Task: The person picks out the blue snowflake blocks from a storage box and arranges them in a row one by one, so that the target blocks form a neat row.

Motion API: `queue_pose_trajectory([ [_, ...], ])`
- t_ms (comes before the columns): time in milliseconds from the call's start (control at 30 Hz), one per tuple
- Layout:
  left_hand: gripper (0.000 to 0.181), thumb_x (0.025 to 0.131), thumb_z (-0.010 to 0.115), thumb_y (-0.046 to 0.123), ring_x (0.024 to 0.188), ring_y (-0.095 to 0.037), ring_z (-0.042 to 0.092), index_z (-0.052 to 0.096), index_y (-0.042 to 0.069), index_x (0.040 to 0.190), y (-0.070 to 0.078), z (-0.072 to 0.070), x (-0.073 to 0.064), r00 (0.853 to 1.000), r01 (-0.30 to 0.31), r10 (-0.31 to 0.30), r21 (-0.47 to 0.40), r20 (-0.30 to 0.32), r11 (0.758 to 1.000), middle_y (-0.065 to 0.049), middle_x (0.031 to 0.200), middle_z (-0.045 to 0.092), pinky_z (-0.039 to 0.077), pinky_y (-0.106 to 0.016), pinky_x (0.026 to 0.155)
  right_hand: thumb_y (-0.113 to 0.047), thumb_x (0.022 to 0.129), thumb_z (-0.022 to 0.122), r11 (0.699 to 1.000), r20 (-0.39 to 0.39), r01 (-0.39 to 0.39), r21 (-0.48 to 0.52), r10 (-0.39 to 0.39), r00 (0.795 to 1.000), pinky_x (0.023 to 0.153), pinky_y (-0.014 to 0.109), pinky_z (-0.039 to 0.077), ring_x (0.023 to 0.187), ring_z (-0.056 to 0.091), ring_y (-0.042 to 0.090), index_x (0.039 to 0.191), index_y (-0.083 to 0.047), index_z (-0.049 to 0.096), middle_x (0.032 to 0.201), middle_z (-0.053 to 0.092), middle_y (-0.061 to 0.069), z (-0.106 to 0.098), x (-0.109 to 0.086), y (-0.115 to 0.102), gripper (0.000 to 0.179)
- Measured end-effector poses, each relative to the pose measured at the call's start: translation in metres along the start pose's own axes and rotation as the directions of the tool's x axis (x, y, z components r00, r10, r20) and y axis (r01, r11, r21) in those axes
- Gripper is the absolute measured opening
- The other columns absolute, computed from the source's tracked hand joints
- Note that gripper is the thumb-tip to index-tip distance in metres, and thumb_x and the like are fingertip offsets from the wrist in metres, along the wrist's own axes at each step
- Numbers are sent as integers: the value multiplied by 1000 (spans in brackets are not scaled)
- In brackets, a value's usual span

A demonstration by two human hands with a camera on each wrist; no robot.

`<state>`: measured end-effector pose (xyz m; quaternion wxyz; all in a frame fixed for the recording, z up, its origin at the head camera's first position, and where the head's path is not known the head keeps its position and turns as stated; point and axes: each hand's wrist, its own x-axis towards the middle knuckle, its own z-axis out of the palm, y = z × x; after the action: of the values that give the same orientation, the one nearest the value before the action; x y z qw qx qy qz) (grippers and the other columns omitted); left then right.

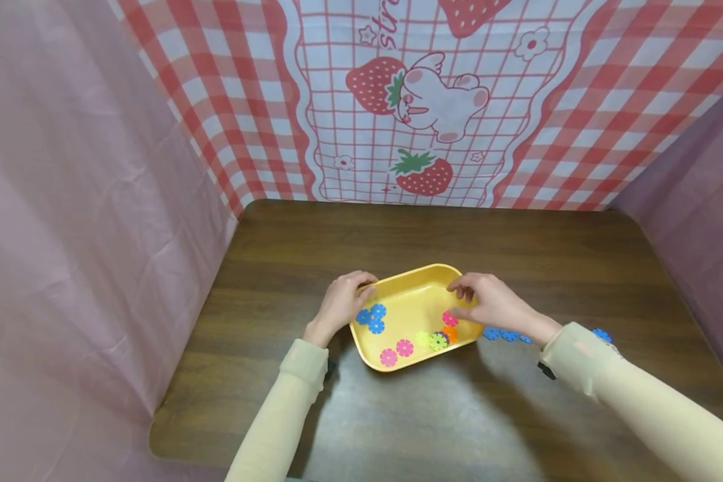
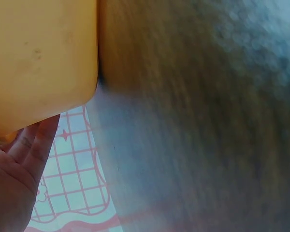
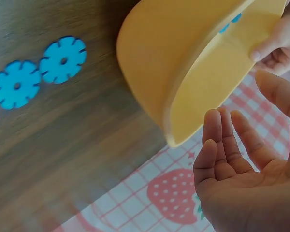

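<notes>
A yellow tray [image 1: 410,304] sits on the wooden table, turned at a slant. My left hand [image 1: 339,302] grips its left rim, thumb at the inner side; in the left wrist view its fingers lie against the yellow wall [image 2: 43,63]. Over the right end hovers my right hand [image 1: 494,302], fingers loosely bent and spread from the thumb, nothing between them. In the tray lie slotted plastic discs: a blue cluster [image 1: 376,316] at left, pink discs [image 1: 404,347] along the front, and an orange disc [image 1: 450,334] beside a yellow-green disc [image 1: 438,342] at right.
A row of blue discs [image 1: 509,335] lies on the table right of the tray, partly hidden by the right hand. Farther right is another blue disc [image 1: 602,334]. A strawberry-print cloth [image 1: 410,107] hangs behind the table, with plain curtains [image 1: 84,234] at the sides.
</notes>
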<state>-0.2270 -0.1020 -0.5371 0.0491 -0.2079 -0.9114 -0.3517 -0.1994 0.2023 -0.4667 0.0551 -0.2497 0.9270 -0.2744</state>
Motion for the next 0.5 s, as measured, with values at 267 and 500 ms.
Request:
queue_pose_trajectory([
  [267, 16, 96, 69, 20, 93, -20, 67, 74, 11, 108, -1, 1, 0, 1000, -8, 8, 5, -9, 1000, -2, 105, 71, 53, -37, 86, -16, 77, 86, 999, 44, 41, 3, -41, 998, 69, 34, 49, 76, 57, 23, 106, 3, 70, 84, 65, 8, 19, 17, -15, 38],
  [500, 15, 97, 68, 20, 94, -19, 67, 74, 12, 108, -1, 2, 0, 1000, -6, 6, 3, -5, 1000, -2, 105, 71, 52, -37, 86, -18, 79, 84, 997, 74, 74, 8, -75, 994, 69, 34, 49, 77, 58, 21, 108, 3, 69, 85, 66, 9, 37, 32, -23, 39],
])
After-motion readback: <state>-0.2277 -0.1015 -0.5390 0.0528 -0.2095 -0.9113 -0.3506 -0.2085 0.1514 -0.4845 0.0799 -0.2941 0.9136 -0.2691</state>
